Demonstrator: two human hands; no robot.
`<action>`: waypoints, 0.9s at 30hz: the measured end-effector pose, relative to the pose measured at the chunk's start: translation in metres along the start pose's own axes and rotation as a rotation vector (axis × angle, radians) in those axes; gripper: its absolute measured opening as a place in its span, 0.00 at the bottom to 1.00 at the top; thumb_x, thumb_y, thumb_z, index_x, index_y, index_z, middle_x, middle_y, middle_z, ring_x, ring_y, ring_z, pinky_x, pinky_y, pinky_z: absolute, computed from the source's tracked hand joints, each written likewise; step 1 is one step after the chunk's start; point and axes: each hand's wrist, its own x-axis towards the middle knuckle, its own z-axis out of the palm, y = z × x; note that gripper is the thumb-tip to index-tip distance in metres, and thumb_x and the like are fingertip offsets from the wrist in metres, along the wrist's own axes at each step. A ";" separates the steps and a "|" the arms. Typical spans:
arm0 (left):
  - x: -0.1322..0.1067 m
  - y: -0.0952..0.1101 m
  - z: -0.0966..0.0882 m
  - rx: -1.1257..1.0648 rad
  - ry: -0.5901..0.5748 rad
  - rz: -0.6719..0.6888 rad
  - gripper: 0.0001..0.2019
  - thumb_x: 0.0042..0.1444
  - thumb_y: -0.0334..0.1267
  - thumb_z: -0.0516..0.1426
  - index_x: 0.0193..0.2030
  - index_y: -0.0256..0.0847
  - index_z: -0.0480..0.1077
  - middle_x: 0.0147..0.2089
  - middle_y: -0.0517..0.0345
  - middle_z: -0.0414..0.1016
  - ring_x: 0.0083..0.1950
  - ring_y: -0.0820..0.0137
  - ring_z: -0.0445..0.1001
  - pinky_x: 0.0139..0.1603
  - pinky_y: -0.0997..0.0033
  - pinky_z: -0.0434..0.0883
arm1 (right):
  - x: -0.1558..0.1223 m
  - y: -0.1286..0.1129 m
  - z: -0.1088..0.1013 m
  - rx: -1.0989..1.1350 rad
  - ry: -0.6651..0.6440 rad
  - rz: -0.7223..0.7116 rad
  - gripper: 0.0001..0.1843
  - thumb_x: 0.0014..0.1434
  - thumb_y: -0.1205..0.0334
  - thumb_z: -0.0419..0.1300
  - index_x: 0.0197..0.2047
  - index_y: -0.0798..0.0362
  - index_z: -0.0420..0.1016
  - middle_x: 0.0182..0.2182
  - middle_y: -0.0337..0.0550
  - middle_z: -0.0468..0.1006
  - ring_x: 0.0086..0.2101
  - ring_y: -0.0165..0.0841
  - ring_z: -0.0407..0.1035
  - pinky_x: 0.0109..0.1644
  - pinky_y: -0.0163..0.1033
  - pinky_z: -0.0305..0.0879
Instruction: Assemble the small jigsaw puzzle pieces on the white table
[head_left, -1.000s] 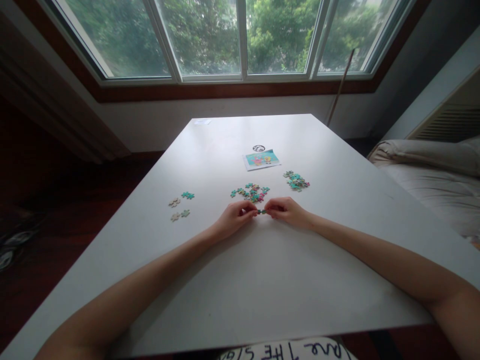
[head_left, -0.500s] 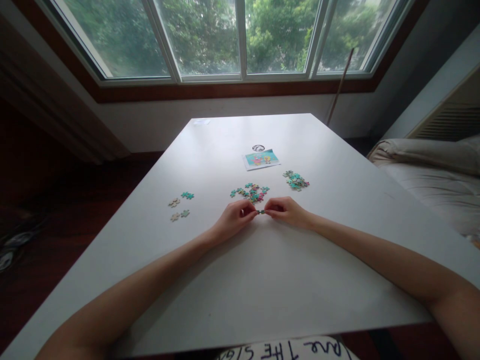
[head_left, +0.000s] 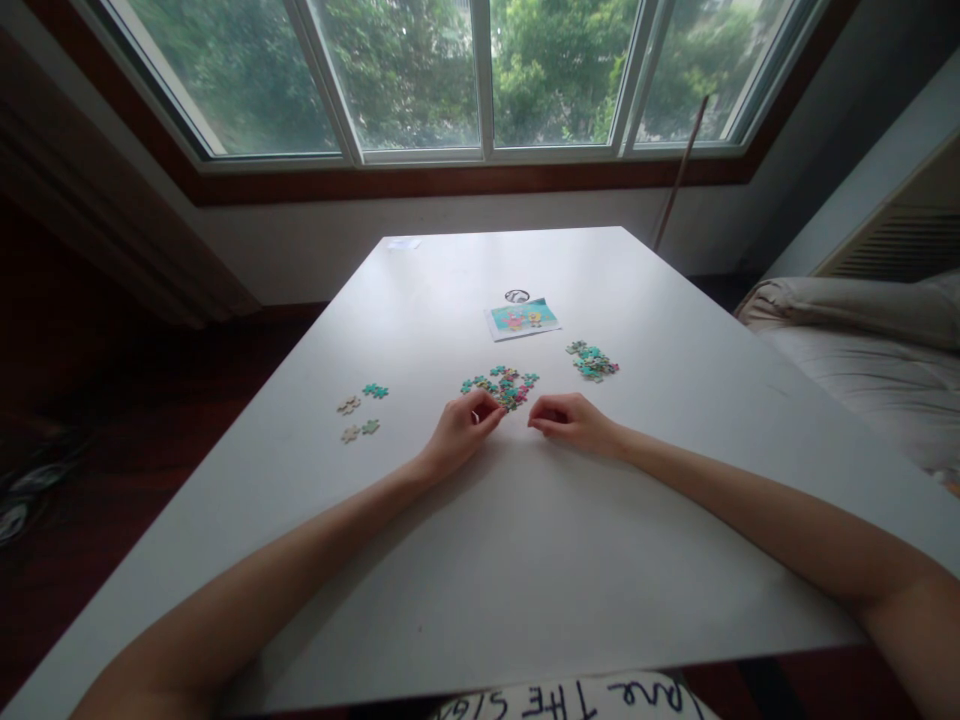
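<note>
My left hand (head_left: 466,428) is pinched shut at the near edge of a loose pile of jigsaw puzzle pieces (head_left: 517,385) in teal, pink and yellow. A small puzzle piece seems to be at its fingertips, mostly lost among the pile. To the right, my right hand (head_left: 574,420) rests on the white table with thumb and fingers pressed together; nothing shows between them. A gap of bare tabletop separates the two hands. Behind the middle pile lies a picture card (head_left: 523,318) with pink and yellow figures on blue.
A second heap of puzzle pieces (head_left: 592,361) lies beyond my right hand. Several single pieces are set apart on the left, among them a teal one (head_left: 376,391) and a beige one (head_left: 350,434). A dark ring-shaped item (head_left: 517,296) sits behind the card on the table (head_left: 450,590).
Both hands held a small puzzle piece between their fingertips before. My left hand has moved slightly left and away to the pile's edge; the piece is gone from between them. My right hand stays put.
</note>
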 end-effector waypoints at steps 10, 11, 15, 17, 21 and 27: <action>0.004 -0.006 -0.002 -0.060 0.136 -0.085 0.13 0.53 0.45 0.58 0.26 0.37 0.68 0.23 0.63 0.67 0.25 0.76 0.62 0.26 0.77 0.60 | 0.000 0.003 0.000 0.003 -0.008 -0.002 0.12 0.55 0.58 0.56 0.31 0.58 0.73 0.18 0.33 0.63 0.21 0.24 0.54 0.24 0.30 0.49; 0.003 -0.006 -0.002 -0.061 0.136 -0.086 0.13 0.52 0.46 0.58 0.26 0.37 0.68 0.24 0.63 0.68 0.25 0.76 0.62 0.26 0.77 0.60 | 0.000 0.003 0.000 0.005 -0.009 0.001 0.12 0.55 0.57 0.56 0.31 0.58 0.73 0.18 0.33 0.63 0.21 0.24 0.54 0.24 0.30 0.49; 0.002 -0.008 -0.002 -0.055 0.127 -0.082 0.14 0.51 0.47 0.58 0.27 0.37 0.68 0.25 0.62 0.69 0.26 0.75 0.63 0.26 0.77 0.61 | 0.000 0.002 0.000 0.015 -0.010 0.011 0.12 0.55 0.56 0.56 0.32 0.58 0.72 0.18 0.33 0.63 0.21 0.25 0.54 0.24 0.30 0.49; 0.002 -0.009 -0.002 -0.027 0.141 -0.082 0.14 0.52 0.47 0.58 0.27 0.37 0.68 0.24 0.63 0.68 0.25 0.76 0.62 0.26 0.77 0.60 | 0.000 0.002 0.000 0.012 -0.009 0.008 0.12 0.55 0.57 0.56 0.31 0.58 0.72 0.18 0.33 0.62 0.21 0.24 0.53 0.24 0.30 0.49; 0.005 -0.009 -0.004 0.104 0.207 -0.093 0.14 0.53 0.47 0.56 0.26 0.38 0.67 0.22 0.64 0.65 0.25 0.75 0.60 0.27 0.75 0.58 | 0.000 0.002 -0.001 0.002 -0.014 0.001 0.12 0.55 0.57 0.56 0.31 0.58 0.72 0.17 0.33 0.61 0.21 0.24 0.52 0.23 0.30 0.47; 0.007 -0.013 -0.006 0.174 0.240 -0.148 0.19 0.56 0.50 0.51 0.20 0.39 0.62 0.18 0.66 0.58 0.23 0.75 0.58 0.26 0.75 0.55 | -0.001 0.003 0.000 0.020 -0.007 0.009 0.12 0.55 0.56 0.56 0.30 0.57 0.72 0.17 0.33 0.62 0.21 0.24 0.52 0.23 0.30 0.48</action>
